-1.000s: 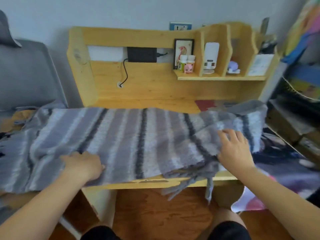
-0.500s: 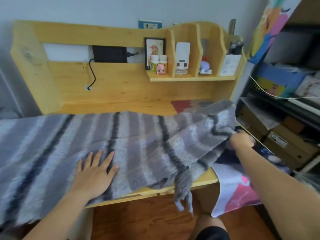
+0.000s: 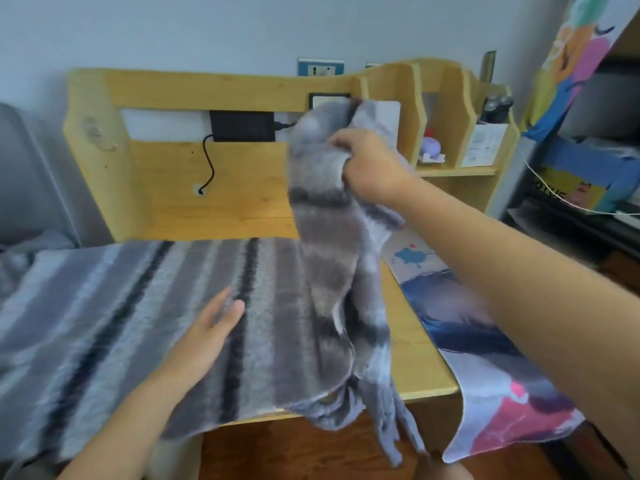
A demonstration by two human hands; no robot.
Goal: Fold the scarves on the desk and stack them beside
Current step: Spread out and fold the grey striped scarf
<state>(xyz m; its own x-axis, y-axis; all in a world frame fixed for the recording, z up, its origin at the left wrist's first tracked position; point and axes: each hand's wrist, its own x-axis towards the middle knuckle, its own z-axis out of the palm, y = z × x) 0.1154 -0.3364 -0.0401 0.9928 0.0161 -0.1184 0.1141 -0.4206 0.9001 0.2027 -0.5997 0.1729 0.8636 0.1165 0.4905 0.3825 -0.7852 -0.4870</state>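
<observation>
A long grey scarf [image 3: 114, 306] with dark and pale stripes lies spread across the wooden desk [image 3: 412, 348] and runs off its left side. My right hand [image 3: 372, 164] grips the scarf's right end and holds it lifted high above the desk, bunched, with its fringe hanging past the front edge. My left hand [image 3: 211, 336] lies flat with straight fingers on the spread part near the middle of the desk.
A printed mat [image 3: 485, 358] drapes over the desk's right end. The desk's wooden hutch [image 3: 242, 95] holds a black adapter [image 3: 242, 126] with a cable and small items. Shelves [image 3: 588, 188] with boxes stand at the right; a grey chair [image 3: 24, 188] at the left.
My right hand has taken the scarf's right end from beside the desk and raised it up and to the left. My left hand stays pressed on the scarf.
</observation>
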